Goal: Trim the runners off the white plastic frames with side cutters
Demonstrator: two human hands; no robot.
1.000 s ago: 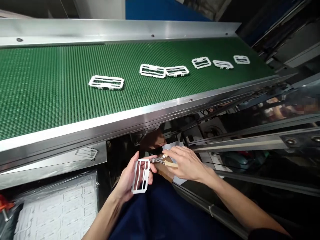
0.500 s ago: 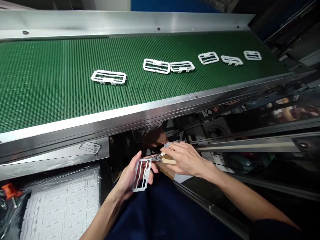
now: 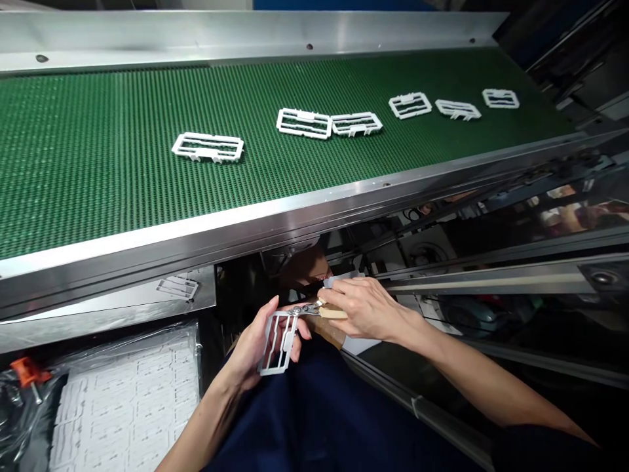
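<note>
In my left hand (image 3: 252,347) is a white plastic frame (image 3: 289,339) with long slots, tilted upright, the thumb along its upper left side and fingers behind it. My right hand (image 3: 366,308) is wrapped round the pale handles of a pair of cutting pliers (image 3: 331,313). The metal jaws meet the top right corner of the frame; whether they are closed on the plastic I cannot tell. Several similar white frames lie on the green conveyor belt (image 3: 122,190), the nearest loose frame (image 3: 208,148) being left of the middle.
A metal side rail (image 3: 275,219) runs along the belt's near edge. Below left, a plastic-lined box (image 3: 122,393) holds rows of white frames, with an orange-handled tool (image 3: 30,372) beside it. One frame (image 3: 177,287) lies on a metal ledge. Machine bars (image 3: 491,282) stand at the right.
The view has shifted slightly, so the belt sits a little higher. Both hands, the frame and the pliers keep nearly the same position.
</note>
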